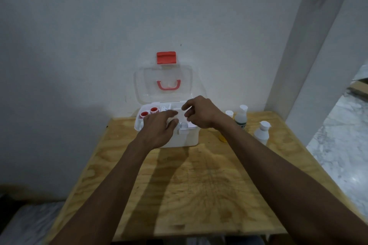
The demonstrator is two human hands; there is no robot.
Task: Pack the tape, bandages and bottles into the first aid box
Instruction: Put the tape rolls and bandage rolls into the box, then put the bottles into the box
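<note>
The white first aid box point(185, 139) stands at the back of the wooden table, its clear lid point(146, 85) with a red latch leaning open against the wall. Two red-cored tape rolls point(149, 112) sit in its left compartment. My left hand point(159, 127) hovers over the box's middle with fingers stretched out, holding nothing. My right hand point(199, 113) is above the right side of the box, fingers loosely curled over a white tray part point(179, 114); whether it pinches anything I cannot tell. Three white bottles point(241, 116) stand to the right of the box.
The plywood table point(199, 185) ends at a white wall behind the box. A white pillar rises at the right, with marble floor beyond the table's right edge. A small yellow item point(222, 138) lies by my right wrist. The nearest bottle point(262, 132) stands close to the right edge.
</note>
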